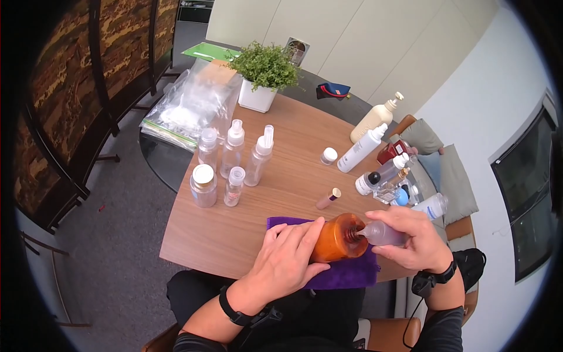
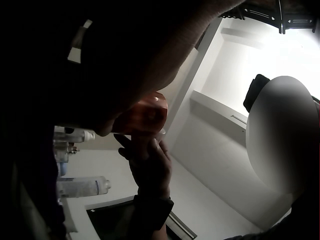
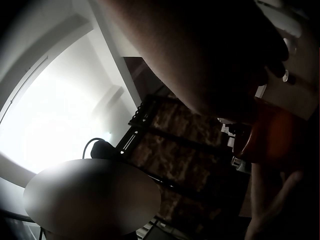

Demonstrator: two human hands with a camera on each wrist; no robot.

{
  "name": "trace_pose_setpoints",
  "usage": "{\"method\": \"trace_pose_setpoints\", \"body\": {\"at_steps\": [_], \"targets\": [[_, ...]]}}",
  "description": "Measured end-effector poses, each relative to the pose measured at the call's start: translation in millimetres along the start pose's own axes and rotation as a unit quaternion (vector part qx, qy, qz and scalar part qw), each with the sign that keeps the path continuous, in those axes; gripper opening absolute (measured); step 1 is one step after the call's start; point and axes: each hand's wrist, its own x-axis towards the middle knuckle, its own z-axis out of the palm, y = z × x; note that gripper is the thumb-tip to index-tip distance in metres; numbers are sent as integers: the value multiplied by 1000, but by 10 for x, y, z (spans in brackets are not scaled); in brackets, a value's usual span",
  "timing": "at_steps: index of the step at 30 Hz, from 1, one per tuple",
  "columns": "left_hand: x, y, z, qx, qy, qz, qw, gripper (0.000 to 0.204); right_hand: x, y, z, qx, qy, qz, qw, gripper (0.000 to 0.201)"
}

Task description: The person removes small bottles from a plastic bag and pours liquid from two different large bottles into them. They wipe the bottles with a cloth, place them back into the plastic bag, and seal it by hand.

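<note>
In the head view my left hand [image 1: 282, 258] grips an amber bottle [image 1: 331, 242], tilted so its open threaded neck faces right. My right hand [image 1: 419, 237] holds a small translucent squeeze bottle [image 1: 387, 233] between thumb and fingers. Its pointed nozzle is right at the amber bottle's mouth. Under both hands a purple cloth [image 1: 346, 277] lies along the table's front edge. A dark left wrist view shows the amber bottle [image 2: 145, 115] with my right hand [image 2: 150, 170] close below it. The amber bottle [image 3: 275, 132] also fills part of the right wrist view.
Several clear bottles [image 1: 232, 154] stand at the left of the wooden table [image 1: 293, 135]. A pink tube [image 1: 328, 199] and a small jar [image 1: 329, 155] sit beyond the cloth. More bottles, including a white spray bottle [image 1: 360, 149], line the right edge. A potted plant [image 1: 258, 97] and plastic bags [image 1: 196, 102] are behind.
</note>
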Motion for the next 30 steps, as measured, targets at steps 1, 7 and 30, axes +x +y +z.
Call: {"method": "trace_pose_setpoints", "body": {"at_steps": [1,7,30], "targets": [[0,0,1,0,1,0,1000,98,4,-14,-13,-4,-4,3,1000,61],[0,-4,1,-3,1,-2,1000,99,21,-26,-34,-17,-9,0,1000,62],[12,19,-15,-3,0,-4,1000,98,67,-74,-131,-33,-43,8,998,64]]}}
